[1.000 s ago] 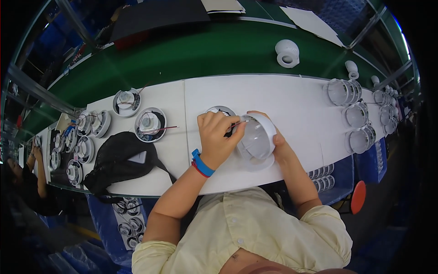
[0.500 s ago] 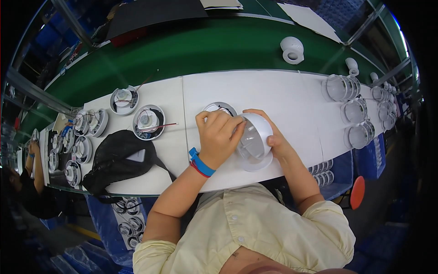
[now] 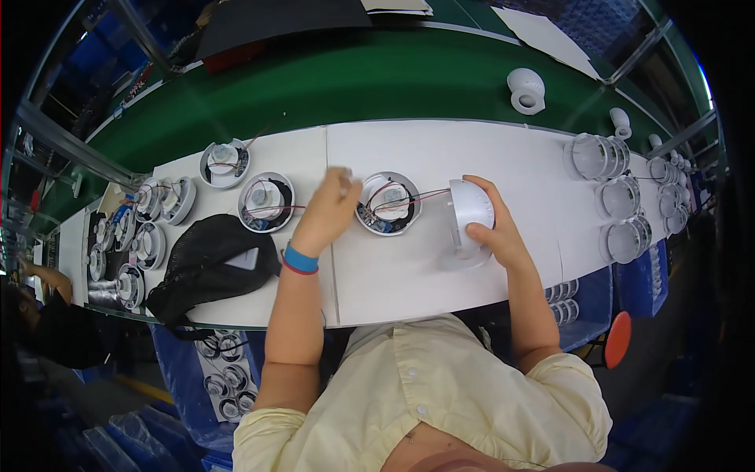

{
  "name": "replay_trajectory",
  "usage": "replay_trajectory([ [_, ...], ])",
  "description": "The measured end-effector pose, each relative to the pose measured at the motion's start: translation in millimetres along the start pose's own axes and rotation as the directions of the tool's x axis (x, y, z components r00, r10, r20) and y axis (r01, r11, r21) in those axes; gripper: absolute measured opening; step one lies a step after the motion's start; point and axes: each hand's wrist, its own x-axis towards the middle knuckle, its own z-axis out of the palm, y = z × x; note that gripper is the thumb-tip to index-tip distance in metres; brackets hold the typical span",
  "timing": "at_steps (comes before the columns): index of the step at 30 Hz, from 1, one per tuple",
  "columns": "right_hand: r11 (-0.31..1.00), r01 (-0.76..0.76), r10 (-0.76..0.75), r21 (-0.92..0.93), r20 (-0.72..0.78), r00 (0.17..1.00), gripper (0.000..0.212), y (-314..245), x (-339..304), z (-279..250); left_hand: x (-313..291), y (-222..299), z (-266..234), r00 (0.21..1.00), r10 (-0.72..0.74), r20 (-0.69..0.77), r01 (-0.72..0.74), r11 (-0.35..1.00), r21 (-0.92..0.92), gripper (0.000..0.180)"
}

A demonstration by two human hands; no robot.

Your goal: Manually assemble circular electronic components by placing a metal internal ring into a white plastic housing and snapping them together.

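White plastic everywhere on this desk (image 3: pixel 409 275). The person's right hand (image 3: pixel 491 228) wraps its grip around a white dome cover (image 3: pixel 469 216), tipped on its edge near the middle of the desk, just right of an open round base (image 3: pixel 388 203); thin red and dark wires run from that base into the dome. The left hand (image 3: pixel 332 206) hovers just left of the base, blurred, fingers loosely curled — whether its grip pinches anything, I cannot tell. A blue wristband (image 3: pixel 300 259) sits on that wrist.

Counting now: three open bases lie flat in plain sight, the one at the hands, a second (image 3: pixel 267 202) further left, a third (image 3: pixel 225 164) towards the far left corner. More bases stack on edge at the left end (image 3: pixel 149 212), too crowded to count. Clear domes (image 3: pixel 621 197) cluster at the right end, overlapping, number uncertain. A black mesh bag (image 3: pixel 206 267) slumps on the near left edge, hiding what is inside. One white fitting (image 3: pixel 526 89) stands on the green belt (image 3: pixel 377 79) beyond the desk's far edge.
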Motion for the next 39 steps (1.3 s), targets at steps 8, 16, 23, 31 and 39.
replay_trajectory([
  [8,0.996,0.067,-0.063,0.051,-0.073,0.995,0.086,19.9,-2.2,-3.2,1.8,2.0,7.7,0.922,-0.089,0.377,0.236,0.901,-0.363,0.064],
  [16,0.990,0.143,-0.137,0.019,-0.172,0.976,0.088,27.0,-16.4,6.2,2.0,2.4,26.3,0.943,-0.021,0.331,0.114,0.958,-0.263,0.071],
  [23,0.987,0.151,-0.135,0.055,-0.228,0.964,0.101,31.8,-22.3,35.5,-0.3,22.8,38.1,0.935,-0.101,0.340,0.205,0.937,-0.284,0.074],
  [31,0.929,0.204,-0.326,-0.310,-0.416,0.849,0.102,21.4,-4.9,71.7,-9.1,17.1,90.7,0.969,0.233,-0.087,-0.247,0.857,-0.453,0.079],
  [39,0.893,0.281,-0.409,-0.350,-0.375,0.832,0.096,10.6,11.9,68.3,-20.3,35.2,81.9,0.975,0.202,0.087,-0.092,0.731,-0.676,0.085],
])
